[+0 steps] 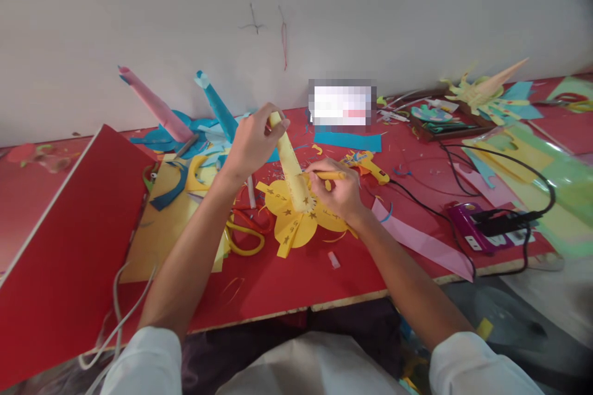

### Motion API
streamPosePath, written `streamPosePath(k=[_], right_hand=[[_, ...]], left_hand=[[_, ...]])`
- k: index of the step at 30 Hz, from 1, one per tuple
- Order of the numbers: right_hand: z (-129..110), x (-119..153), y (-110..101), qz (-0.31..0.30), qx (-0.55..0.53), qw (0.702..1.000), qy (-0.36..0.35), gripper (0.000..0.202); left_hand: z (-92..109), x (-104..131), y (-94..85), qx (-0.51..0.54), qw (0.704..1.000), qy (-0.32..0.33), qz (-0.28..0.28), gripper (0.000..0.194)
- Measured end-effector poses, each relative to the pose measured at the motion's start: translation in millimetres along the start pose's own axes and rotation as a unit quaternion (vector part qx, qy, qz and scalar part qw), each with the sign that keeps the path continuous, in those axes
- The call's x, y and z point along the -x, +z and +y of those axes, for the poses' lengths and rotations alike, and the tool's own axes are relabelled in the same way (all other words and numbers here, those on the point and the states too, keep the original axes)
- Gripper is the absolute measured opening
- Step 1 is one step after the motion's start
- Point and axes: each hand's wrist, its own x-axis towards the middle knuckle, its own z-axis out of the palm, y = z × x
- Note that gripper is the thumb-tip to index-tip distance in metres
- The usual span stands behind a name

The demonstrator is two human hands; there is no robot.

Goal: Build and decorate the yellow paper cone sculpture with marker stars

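Observation:
A yellow paper tube (288, 160) stands tilted on a yellow flower-shaped paper base (294, 236); brown stars and marks decorate both. My left hand (254, 143) pinches the tube's top end between thumb and fingers. In my right hand (341, 192) is a yellow pen (333, 175), its tip at the lower part of the tube. That hand's lower edge lies over a petal and hides part of it. Left of the flower lie scissors with yellow handles (245, 251) and scissors with red handles (259, 222).
Behind my right hand lies a yellow glue gun (373, 166) with a black cord. A purple power box (479, 228) sits right, beside a pink paper strip (424, 239). Pink (157, 102) and blue (217, 105) paper cones stand back left. A red panel (78, 241) rises at left.

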Motion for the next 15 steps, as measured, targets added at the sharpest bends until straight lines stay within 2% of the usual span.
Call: streamPosePath(k=[6,15], right_hand=[[-2.5,1.6,-0.4,-0.023,-0.036,0.999,-0.012,0.018],[-1.9,-1.5,0.3,0.011,0.001,1.000,-0.025,0.015]], left_hand=[[-2.4,-0.9,2.2,0.011,1.000,-0.004,0.007,0.007],[-0.8,-0.3,1.5,0.006,1.000,0.015,0.008,0.011]])
